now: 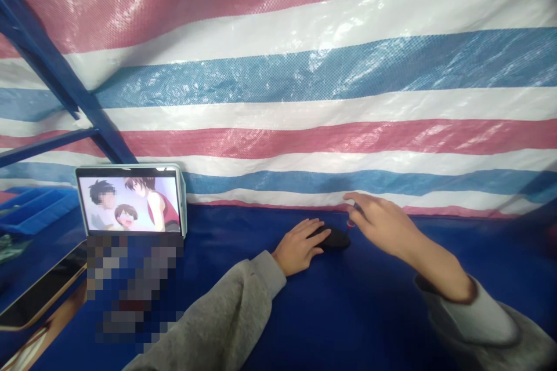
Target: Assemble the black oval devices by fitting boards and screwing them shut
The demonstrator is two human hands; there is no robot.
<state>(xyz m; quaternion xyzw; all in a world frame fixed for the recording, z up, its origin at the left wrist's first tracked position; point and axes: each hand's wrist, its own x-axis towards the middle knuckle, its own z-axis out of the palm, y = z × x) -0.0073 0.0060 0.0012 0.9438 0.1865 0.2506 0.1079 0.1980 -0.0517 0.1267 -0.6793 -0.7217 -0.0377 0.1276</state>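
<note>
My left hand presses its fingers and thumb on a black computer mouse, steadying it on the blue tabletop. Just right of the mouse, my right hand is closed around a small screwdriver. Its thin shaft points down at the mouse's right end, and a bit of red shows below my fingers. Most of the screwdriver's handle is hidden by the hand. Whether its tip touches the mouse, I cannot tell.
A tablet in a pale case stands at the left, playing a cartoon. Before it lies a phone. Blue plastic trays sit at the far left, beside a blue metal frame. Striped plastic sheeting hangs behind the blue tabletop.
</note>
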